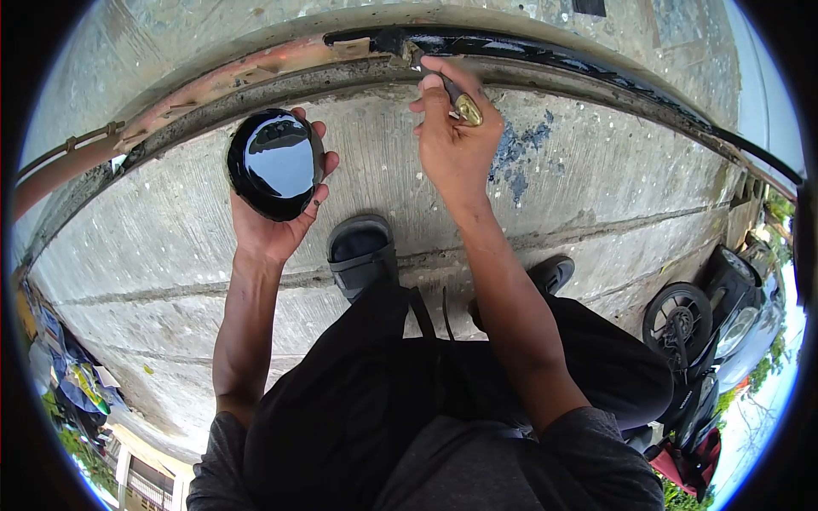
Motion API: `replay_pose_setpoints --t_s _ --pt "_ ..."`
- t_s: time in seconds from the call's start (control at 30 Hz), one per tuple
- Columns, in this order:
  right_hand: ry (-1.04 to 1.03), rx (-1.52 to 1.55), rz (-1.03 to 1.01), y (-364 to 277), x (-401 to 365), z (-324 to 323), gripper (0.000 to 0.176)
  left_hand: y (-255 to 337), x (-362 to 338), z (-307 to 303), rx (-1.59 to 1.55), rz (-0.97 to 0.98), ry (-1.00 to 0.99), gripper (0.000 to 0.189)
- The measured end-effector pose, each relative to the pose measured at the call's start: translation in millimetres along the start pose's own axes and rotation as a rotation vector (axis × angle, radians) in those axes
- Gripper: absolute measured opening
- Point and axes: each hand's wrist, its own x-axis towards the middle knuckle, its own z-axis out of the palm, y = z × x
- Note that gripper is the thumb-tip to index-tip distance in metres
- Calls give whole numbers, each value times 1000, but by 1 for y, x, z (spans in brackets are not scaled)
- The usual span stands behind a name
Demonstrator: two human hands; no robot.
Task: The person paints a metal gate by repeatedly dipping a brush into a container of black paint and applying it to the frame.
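Note:
In the head view, a round container of glossy black paint rests in my left hand, whose fingers curl around its right side. My right hand is closed around the handle of a paintbrush. The dark brush head meets a long metal rail near the top. To the right of the brush, the rail wears a shiny black coat. Its left stretch is reddish brown with small raised tabs. Part of the brush handle is hidden by my fingers.
Dark paint spatters mark the concrete floor right of my right hand. My sandalled feet stand below the rail. A motorcycle is parked at the right, and mixed items lie at the far left.

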Motion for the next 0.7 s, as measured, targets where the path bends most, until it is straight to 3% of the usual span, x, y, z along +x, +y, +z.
replay_pose_setpoints --t_s 0.13,0.23,0.33,0.43,0.7 --pt "70 -150 -89 -6 -21 -24 20 2 0 1 14 14 -1 61" --pt "76 127 183 -16 -44 -31 23 0 -2 0 9 12 17 61" --pt "112 395 396 -20 -44 -51 37 1 0 -1 -3 7 -3 61" --pt "119 505 513 -18 -43 -67 46 4 3 -2 -18 3 -40 61" --pt "-20 638 722 -21 -58 -74 40 -1 -1 -3 -39 -23 -85 63"
